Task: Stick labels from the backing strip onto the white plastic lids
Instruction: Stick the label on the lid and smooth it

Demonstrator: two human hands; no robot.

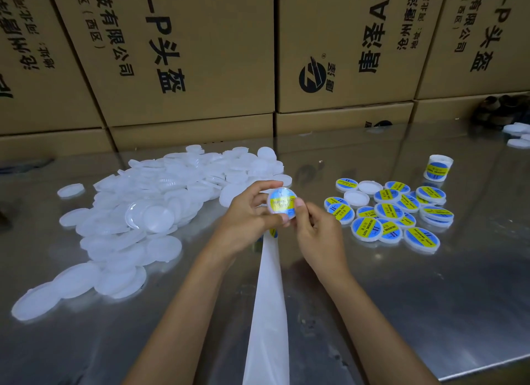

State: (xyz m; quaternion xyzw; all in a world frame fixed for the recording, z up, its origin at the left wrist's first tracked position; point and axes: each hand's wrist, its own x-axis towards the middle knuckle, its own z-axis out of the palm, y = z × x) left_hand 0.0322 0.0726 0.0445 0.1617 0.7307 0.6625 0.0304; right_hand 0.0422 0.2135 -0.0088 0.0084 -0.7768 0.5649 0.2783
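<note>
Pressing the label flat is the step in hand. Blank lids (120,221) lie heaped at left. Left hand (246,215) grips the lid (282,202) by its rim above the strip (268,313); right hand (317,232) pinches its other edge, thumb apparently rubbing the label (282,204). Best rubbed centre outward. Lid faces the camera; yellow band runs roughly left-right. Done lids (395,212) sit right.

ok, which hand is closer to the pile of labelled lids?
Right. The right hand sits just beside the labelled lids; the left hand is farther off, on the held lid's far side.
</note>
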